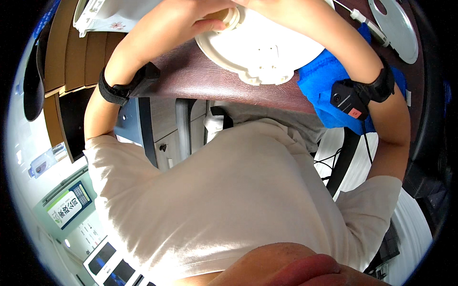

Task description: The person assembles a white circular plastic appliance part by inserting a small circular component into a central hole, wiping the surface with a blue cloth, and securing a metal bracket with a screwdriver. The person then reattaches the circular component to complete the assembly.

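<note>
Your left hand (191,14) and right hand (272,5) meet at the far edge of the view over a round white plastic disc (267,47) lying on the dark brown surface (200,78). The left fingers press against a small tan ring (224,18) at the disc's far left; whether either grip is closed, you cannot tell. A blue cloth (324,78) lies just right of the disc, under your right forearm.

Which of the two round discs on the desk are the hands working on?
The cream-white disc at centre, under both hands; the grey disc lies untouched at far right.
</note>
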A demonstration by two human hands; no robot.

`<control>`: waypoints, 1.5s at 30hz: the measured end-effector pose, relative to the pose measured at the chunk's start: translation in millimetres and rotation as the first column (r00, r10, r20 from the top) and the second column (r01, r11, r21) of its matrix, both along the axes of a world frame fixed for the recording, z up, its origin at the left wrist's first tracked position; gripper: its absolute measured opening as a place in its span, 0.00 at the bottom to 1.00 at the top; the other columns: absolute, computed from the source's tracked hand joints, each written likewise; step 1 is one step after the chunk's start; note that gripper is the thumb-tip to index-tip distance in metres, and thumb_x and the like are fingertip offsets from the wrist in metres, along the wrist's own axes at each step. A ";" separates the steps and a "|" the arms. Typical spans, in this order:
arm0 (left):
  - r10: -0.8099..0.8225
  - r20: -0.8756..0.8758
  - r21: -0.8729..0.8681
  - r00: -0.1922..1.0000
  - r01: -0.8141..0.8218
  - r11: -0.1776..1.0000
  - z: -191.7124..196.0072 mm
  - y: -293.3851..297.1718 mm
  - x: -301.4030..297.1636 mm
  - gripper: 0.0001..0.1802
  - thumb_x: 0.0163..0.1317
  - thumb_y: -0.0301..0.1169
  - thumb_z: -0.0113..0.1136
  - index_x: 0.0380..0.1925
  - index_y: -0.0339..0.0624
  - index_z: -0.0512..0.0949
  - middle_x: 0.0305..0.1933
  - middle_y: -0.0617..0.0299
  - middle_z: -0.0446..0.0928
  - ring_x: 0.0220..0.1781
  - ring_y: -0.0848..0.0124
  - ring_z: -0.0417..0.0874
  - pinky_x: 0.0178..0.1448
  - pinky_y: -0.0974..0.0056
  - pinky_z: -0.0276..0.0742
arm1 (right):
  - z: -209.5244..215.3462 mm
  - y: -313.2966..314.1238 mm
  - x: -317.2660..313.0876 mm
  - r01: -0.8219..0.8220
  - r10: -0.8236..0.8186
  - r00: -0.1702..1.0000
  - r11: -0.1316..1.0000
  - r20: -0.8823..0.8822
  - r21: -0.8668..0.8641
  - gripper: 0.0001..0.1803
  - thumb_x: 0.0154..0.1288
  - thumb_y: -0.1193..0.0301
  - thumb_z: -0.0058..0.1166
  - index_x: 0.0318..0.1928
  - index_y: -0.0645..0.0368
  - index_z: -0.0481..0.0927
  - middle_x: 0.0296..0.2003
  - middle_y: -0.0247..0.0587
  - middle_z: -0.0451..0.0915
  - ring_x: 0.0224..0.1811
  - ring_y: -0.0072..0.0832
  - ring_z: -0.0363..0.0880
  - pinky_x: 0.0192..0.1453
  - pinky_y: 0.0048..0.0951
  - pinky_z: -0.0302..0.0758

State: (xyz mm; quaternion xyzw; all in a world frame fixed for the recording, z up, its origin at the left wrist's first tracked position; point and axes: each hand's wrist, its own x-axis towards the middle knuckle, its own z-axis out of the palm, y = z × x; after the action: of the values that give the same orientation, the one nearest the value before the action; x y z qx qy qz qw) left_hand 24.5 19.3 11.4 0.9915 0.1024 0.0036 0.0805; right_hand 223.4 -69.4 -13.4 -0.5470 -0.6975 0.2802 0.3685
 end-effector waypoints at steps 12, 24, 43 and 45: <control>0.250 0.046 0.083 0.967 -0.253 0.964 -12.4 -20.2 2.5 0.18 0.61 0.40 0.62 0.46 0.39 0.80 0.33 0.51 0.76 0.30 0.58 0.77 0.36 0.59 0.73 | -6.6 1.8 0.0 -0.003 -0.001 0.999 0.996 0.044 0.089 0.16 0.65 0.66 0.54 0.28 0.68 0.80 0.20 0.54 0.76 0.20 0.39 0.76 0.29 0.36 0.71; 0.362 0.029 -0.089 0.932 -0.359 0.929 7.1 -13.0 -1.1 0.27 0.57 0.39 0.67 0.55 0.40 0.76 0.40 0.56 0.79 0.31 0.67 0.78 0.38 0.65 0.75 | -9.2 2.9 3.6 0.041 -0.043 0.998 0.998 0.036 0.055 0.18 0.65 0.63 0.55 0.27 0.67 0.81 0.19 0.54 0.77 0.20 0.41 0.78 0.28 0.37 0.72; 0.164 0.061 -0.129 0.985 -0.155 0.979 5.2 -14.1 -3.5 0.28 0.49 0.30 0.71 0.53 0.41 0.77 0.47 0.56 0.78 0.44 0.61 0.81 0.47 0.61 0.78 | -13.9 2.0 6.9 -0.203 0.192 0.966 0.978 0.172 0.050 0.07 0.55 0.72 0.58 0.30 0.63 0.80 0.24 0.50 0.79 0.27 0.43 0.80 0.33 0.36 0.74; 0.133 0.096 -0.126 0.987 -0.120 0.985 2.6 -14.5 -5.0 0.27 0.49 0.30 0.71 0.53 0.42 0.77 0.47 0.55 0.79 0.44 0.61 0.81 0.47 0.61 0.78 | -14.2 2.1 5.8 -0.213 0.204 0.967 0.976 0.150 0.045 0.06 0.55 0.72 0.57 0.30 0.63 0.81 0.24 0.50 0.79 0.27 0.43 0.80 0.33 0.36 0.74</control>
State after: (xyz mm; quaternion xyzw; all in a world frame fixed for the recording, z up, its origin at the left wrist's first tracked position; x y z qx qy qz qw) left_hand 19.5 4.9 14.0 0.9748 0.1609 0.0542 0.1445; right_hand 229.3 -67.3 -27.6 -0.4778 -0.7843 0.2557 0.3020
